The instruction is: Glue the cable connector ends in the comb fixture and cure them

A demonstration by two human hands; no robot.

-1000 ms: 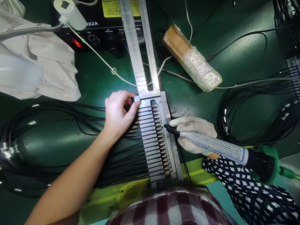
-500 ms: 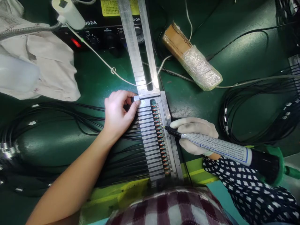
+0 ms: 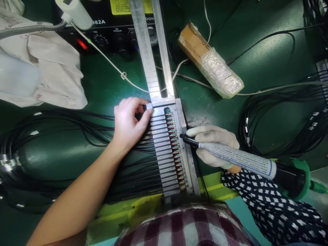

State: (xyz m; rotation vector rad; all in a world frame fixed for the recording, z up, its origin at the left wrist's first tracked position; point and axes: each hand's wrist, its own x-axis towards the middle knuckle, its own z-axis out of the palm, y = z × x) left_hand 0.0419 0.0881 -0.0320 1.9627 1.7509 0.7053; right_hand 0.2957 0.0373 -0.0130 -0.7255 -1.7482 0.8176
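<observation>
Our left hand (image 3: 128, 124) pinches the metal block (image 3: 149, 106), seemingly steadying the fixture (image 3: 159, 112); our right hand (image 3: 214, 143) grips the labelled tube (image 3: 238, 158) pen-style, tip near the connectors (image 3: 177, 152), likely for control.

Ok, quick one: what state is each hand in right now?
Left hand: closed, pinching the metal fixture at its upper left corner.
Right hand, gloved: closed, holding the syringe-like dispenser.

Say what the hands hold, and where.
Right hand: the tube, near its black tip. Left hand: touching a small metal block; grip unclear.
</observation>
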